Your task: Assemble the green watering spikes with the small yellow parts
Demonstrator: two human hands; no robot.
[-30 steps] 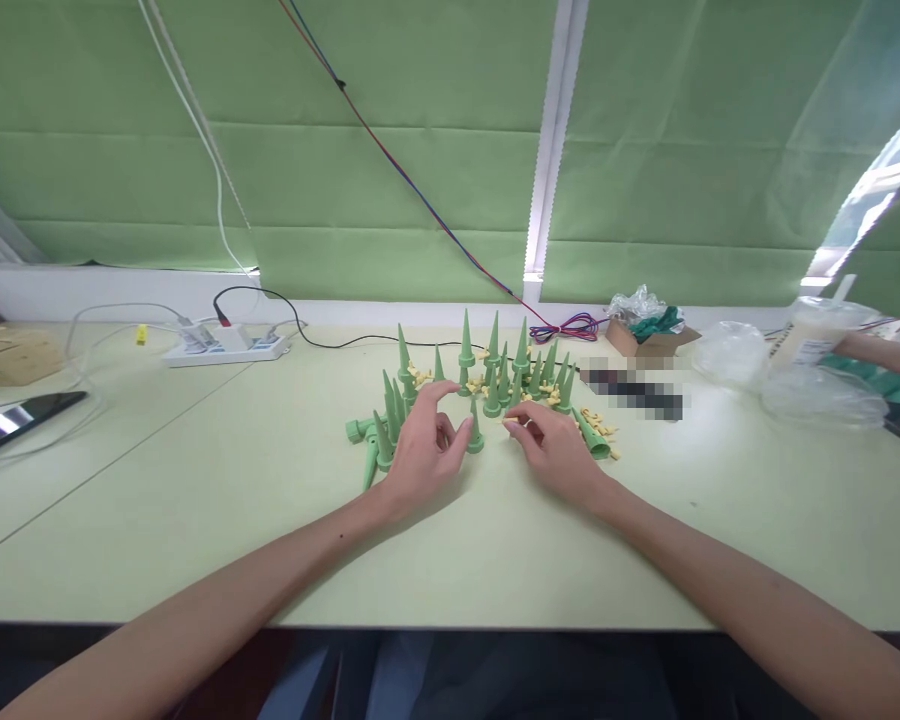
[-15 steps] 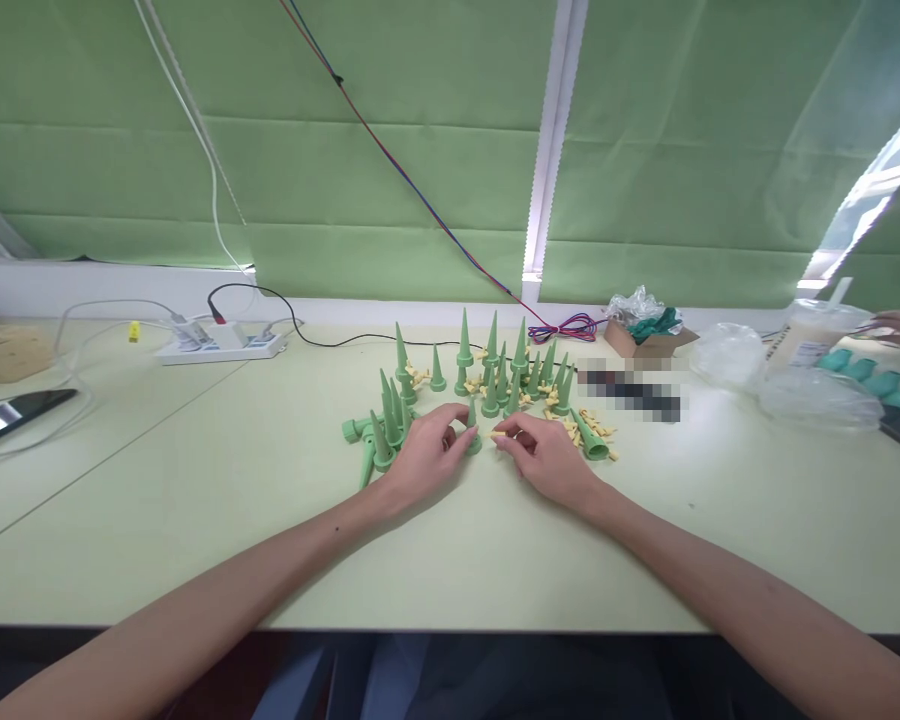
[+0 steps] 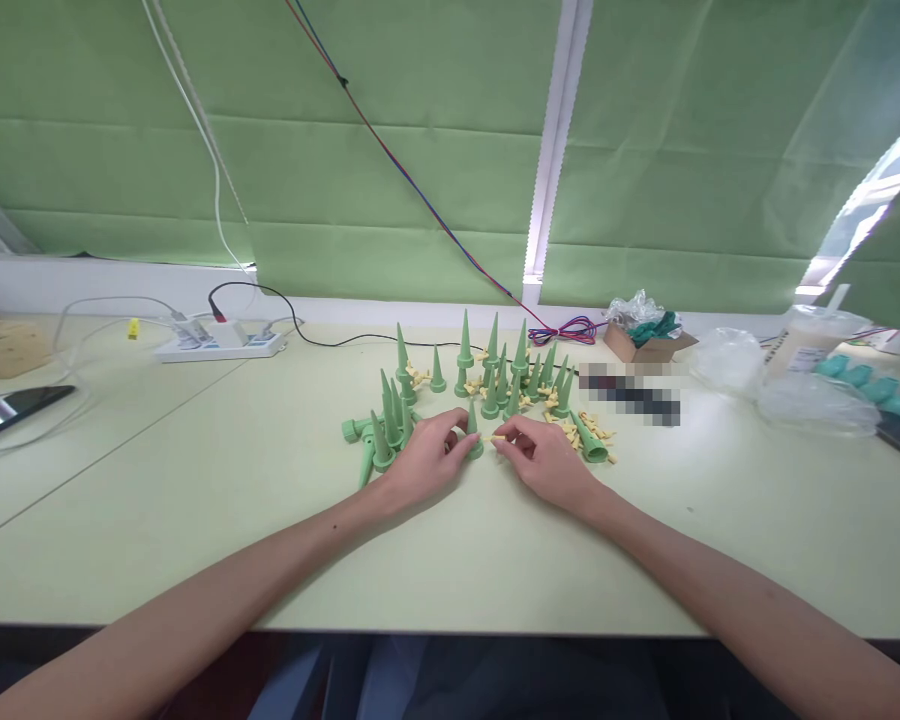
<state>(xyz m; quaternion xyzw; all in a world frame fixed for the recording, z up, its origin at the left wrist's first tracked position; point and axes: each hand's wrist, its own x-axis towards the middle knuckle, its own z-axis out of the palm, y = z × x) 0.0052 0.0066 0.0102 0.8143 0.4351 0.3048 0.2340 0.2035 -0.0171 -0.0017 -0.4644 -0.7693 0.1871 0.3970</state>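
My left hand (image 3: 436,452) is closed around the side of an upright green plastic cone (image 3: 474,425) that stands on the table. Between thumb and fingers, my right hand (image 3: 541,454) pinches a small pale-yellow plastic piece (image 3: 497,438). Its free end points left and reaches the cone's side or very near it; I cannot tell whether it has gone in. More green cones (image 3: 465,345) stand in a group behind my hands, with small yellow pieces among them. A loose pile of yellow pieces (image 3: 600,428) and a cone lying on its side (image 3: 592,442) are right of my right hand.
A white power strip (image 3: 221,347) with cables and a dark phone (image 3: 19,412) lie at the left. At the right are a small cardboard box (image 3: 649,347), clear plastic bags (image 3: 729,358), a drink cup (image 3: 802,345) and teal pieces (image 3: 874,385). Bundled wires (image 3: 570,330) lie at the back.
My right hand has brought the yellow piece slightly left, closer to the cone. My left hand stays on the cone. Another person's hand at the far right has left the view.
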